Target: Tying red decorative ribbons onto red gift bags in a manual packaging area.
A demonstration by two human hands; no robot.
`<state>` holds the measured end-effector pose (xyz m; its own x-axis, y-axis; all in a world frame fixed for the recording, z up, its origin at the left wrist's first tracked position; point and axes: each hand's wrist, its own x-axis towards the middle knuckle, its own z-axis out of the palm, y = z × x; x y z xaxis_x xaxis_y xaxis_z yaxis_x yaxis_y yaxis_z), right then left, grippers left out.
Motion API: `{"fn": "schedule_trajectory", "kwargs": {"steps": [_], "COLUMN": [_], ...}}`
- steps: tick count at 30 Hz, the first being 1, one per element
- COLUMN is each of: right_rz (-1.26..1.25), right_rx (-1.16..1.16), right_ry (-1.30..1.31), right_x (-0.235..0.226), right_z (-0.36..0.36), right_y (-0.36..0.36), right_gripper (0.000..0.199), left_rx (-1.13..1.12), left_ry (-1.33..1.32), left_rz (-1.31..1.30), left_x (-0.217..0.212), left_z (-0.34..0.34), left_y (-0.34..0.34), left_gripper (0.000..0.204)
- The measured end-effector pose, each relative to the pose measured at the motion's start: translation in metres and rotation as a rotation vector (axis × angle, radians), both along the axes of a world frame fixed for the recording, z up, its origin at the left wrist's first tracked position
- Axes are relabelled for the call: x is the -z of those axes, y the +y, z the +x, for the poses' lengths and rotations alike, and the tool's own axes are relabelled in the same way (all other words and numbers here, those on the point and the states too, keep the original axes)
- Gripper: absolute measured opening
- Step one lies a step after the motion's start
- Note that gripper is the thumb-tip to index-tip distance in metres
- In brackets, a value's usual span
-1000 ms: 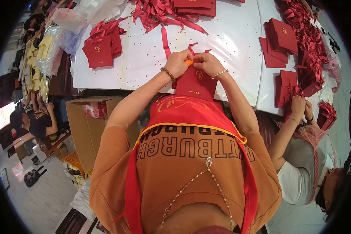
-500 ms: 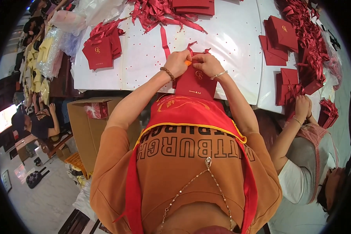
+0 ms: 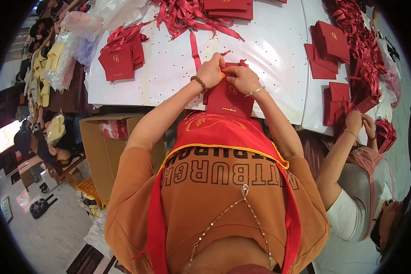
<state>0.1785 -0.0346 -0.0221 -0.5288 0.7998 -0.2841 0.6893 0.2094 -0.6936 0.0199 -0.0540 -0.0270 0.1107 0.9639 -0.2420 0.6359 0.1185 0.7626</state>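
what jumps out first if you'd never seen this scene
Red dominates: at the centre, the left hand and right hand meet at the top edge of a dark red paper bag on the near edge of the white table. Loose red ribbons are heaped at the table's far side, with a stack of red bags to the left. At lower right, another person's hands work on more red bags.

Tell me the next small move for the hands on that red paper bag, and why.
Probably pull the ribbon end through and snug it: both the left hand and right hand pinch the top edge of the red paper bag, where a short red ribbon end sticks up.
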Motion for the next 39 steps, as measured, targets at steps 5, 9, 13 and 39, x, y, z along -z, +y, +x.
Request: {"fn": "schedule_trajectory", "kwargs": {"steps": [5,9,13,39], "right_rz": [-0.112,-0.173,-0.235,0.563], "right_rx": [-0.025,0.025,0.037,-0.047], "right_ry": [0.16,0.28,0.352,0.219], "right_x": [0.004,0.016,0.01,-0.007], "right_z": [0.009,0.014,0.013,0.0], "right_y": [0.005,0.006,0.003,-0.025], "right_gripper": [0.031,0.031,0.032,0.012], "left_rx": [0.101,0.083,0.119,0.683], "left_ry": [0.3,-0.017,-0.077,0.042], "left_rz": [0.282,0.277,0.039,-0.557], "left_x": [-0.013,-0.012,-0.02,-0.023], "left_z": [0.017,0.002,-0.011,-0.034], "left_y": [-0.014,-0.009,-0.004,0.058], "left_gripper": [0.029,0.029,0.021,0.02]}}
